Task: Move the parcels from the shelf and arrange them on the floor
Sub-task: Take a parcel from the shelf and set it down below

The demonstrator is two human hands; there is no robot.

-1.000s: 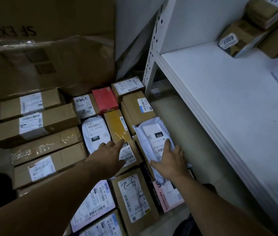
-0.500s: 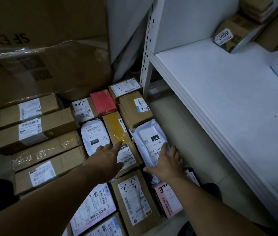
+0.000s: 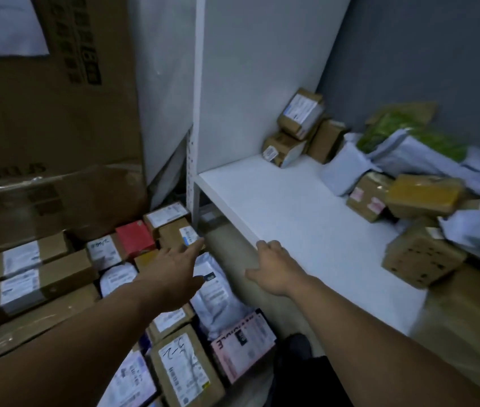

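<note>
Rows of parcels lie on the floor at lower left, among them a white poly bag [image 3: 213, 292], a red box [image 3: 135, 237] and a pink parcel [image 3: 243, 343]. My left hand [image 3: 174, 267] hovers over them, fingers straight, holding nothing. My right hand [image 3: 275, 268] is raised beside the front edge of the white shelf [image 3: 297, 212], fingers loosely curled, empty. Further parcels sit on the shelf: brown boxes [image 3: 297, 121] at the back, grey bags [image 3: 347, 168] and cardboard boxes [image 3: 422, 257] at the right.
Large cardboard cartons [image 3: 53, 136] lean against the wall at the left behind the floor parcels. The shelf's white upright post [image 3: 197, 113] stands between floor stack and shelf. Bare floor strip [image 3: 232, 245] runs under the shelf edge.
Both hands have let go of the white poly bag on the floor and lifted. My right hand rose to the shelf edge. The view tilted up toward the shelf.
</note>
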